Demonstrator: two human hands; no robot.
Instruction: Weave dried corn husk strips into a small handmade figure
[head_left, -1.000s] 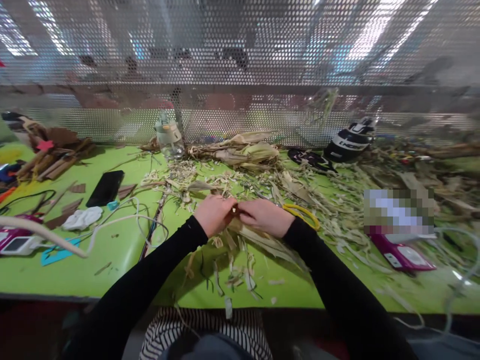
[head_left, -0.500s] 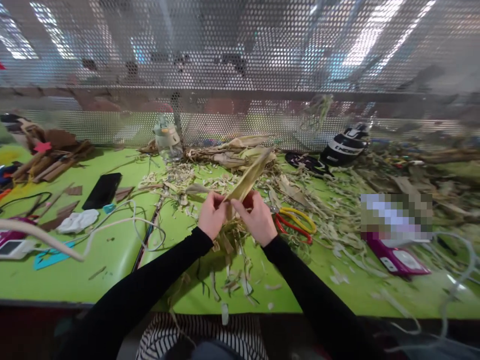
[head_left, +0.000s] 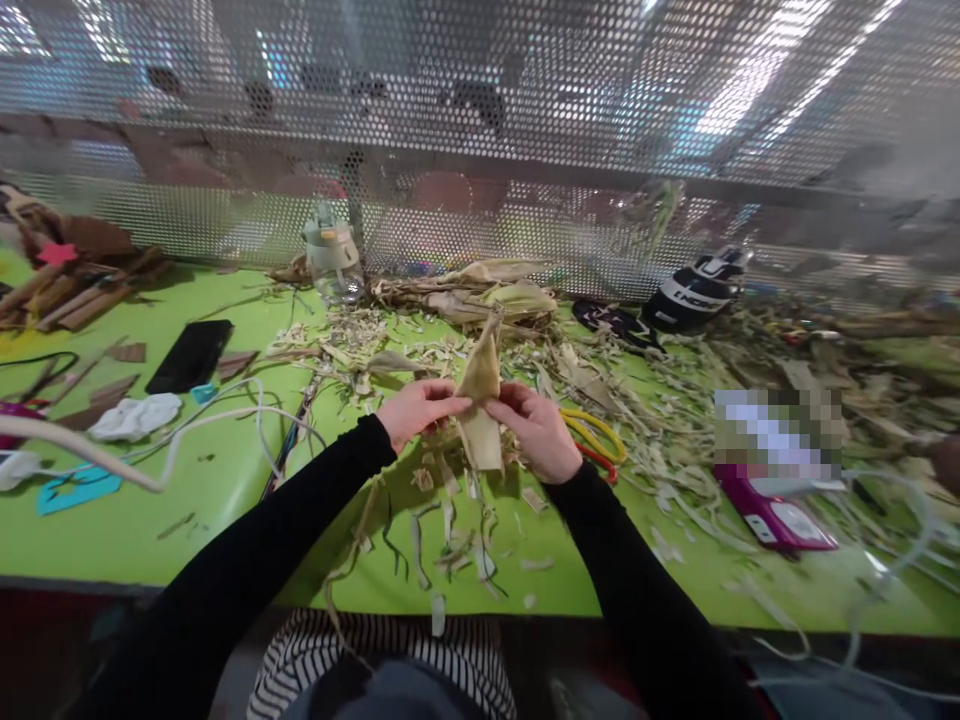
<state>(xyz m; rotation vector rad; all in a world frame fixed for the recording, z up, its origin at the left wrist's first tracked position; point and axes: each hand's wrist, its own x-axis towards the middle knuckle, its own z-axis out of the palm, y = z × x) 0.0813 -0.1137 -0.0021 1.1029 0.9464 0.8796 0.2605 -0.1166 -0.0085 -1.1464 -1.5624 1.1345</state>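
A pale, dry corn husk (head_left: 480,440) stands upright between my hands, its narrow tip pointing away from me and its broad end hanging toward me. My left hand (head_left: 418,412) pinches its left edge between thumb and fingers. On the opposite edge, my right hand (head_left: 541,432) pinches it the same way. Under and around both hands lie husk scraps and thin strips (head_left: 450,530). Close beside my right hand are the yellow and red handles (head_left: 600,435) of a tool, partly hidden by the hand.
More husks (head_left: 487,295) lie behind, near a clear bottle (head_left: 334,260) and a perforated metal screen (head_left: 420,210). At right are a black bottle (head_left: 694,292), a magenta device (head_left: 784,515) and heaped husks. A phone (head_left: 190,356), crumpled tissue (head_left: 139,416) and white cables are at left.
The husk has turned from leaning right to nearly upright, its broad face now toward me. My hands have spread slightly apart along its edges. The view has shifted a little.
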